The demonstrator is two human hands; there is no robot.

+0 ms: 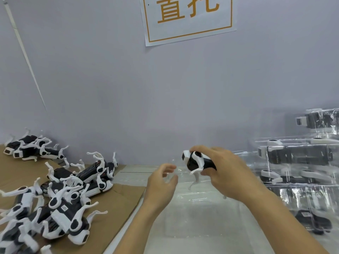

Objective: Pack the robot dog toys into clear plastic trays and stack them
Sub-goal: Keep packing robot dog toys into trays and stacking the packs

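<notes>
Right hand (225,173) grips toy dog (197,162) at frame centre, above clear tray (192,217). Left hand (162,182) just left, fingers loosely curled, perhaps touching tray edge. Loose dogs (60,195) lower left.

Right grip (220,167) curled closed; left grip (161,180) loosely curled, unladen.
</notes>
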